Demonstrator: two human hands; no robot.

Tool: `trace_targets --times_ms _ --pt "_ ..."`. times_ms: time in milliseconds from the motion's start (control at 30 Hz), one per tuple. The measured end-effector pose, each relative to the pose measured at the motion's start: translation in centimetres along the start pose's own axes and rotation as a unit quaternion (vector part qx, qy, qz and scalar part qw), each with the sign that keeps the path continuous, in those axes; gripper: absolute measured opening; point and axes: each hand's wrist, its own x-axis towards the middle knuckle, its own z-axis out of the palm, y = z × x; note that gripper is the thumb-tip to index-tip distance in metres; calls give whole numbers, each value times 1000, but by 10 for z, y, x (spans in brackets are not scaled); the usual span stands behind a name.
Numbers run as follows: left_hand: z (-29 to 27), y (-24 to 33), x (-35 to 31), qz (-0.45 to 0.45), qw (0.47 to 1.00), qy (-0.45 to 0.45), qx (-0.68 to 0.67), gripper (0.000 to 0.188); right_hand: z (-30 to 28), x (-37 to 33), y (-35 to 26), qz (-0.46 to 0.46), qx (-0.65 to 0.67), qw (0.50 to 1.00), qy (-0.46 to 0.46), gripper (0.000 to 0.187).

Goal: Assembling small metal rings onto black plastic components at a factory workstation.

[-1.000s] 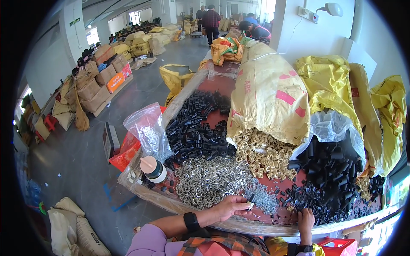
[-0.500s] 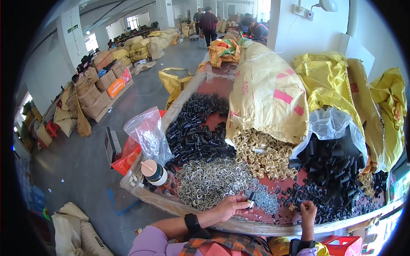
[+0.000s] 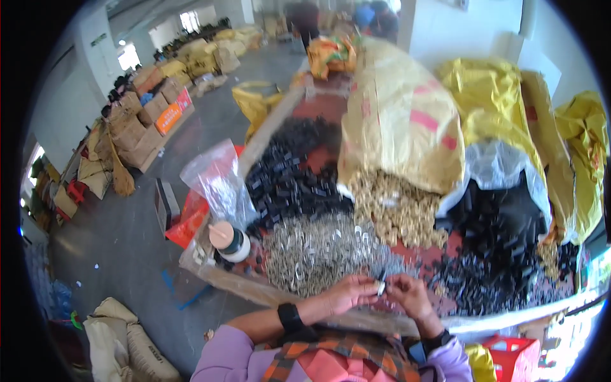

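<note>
Between finger and thumb, my left hand (image 3: 350, 293) pinches a small part with a pale body (image 3: 380, 288) and a dark top. My right hand (image 3: 410, 297) is closed in a pinch right beside that part; what its fingertips hold, if anything, is too small and blurred to make out. Both hands are over the near edge of the table. Beyond them lie a heap of silvery metal loops (image 3: 305, 251) and a smaller patch of grey-blue bits (image 3: 396, 262). Small black pieces (image 3: 468, 280) are scattered to the right of my right hand.
Gold-coloured parts (image 3: 398, 213) spill from a large tan sack (image 3: 401, 121). Black parts form heaps at the left (image 3: 293, 191) and right (image 3: 499, 216). A lidded bottle (image 3: 230, 242) and a clear plastic bag (image 3: 219, 181) occupy the left edge. A red crate (image 3: 515, 356) stands below at right.
My right hand has moved left from the small black pieces to meet the left hand. The left hand has shifted slightly up, still holding the small part. The whole view has tilted a little.
</note>
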Motion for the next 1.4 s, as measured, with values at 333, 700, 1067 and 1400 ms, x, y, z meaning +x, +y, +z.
trace_targets --times_ms 333,700,1067,1400 --pt "-4 16 2 28 999 -16 -12 24 -5 7 -20 24 25 998 -44 13" --pt "-1 10 7 7 999 26 43 21 -9 5 7 -47 317 944 -83 14" --pt "3 9 8 -27 995 42 85 24 -11 -1 4 -39 189 975 -112 24" --pt "0 6 2 -43 993 36 108 22 -7 -4 -4 -40 79 989 -116 30"
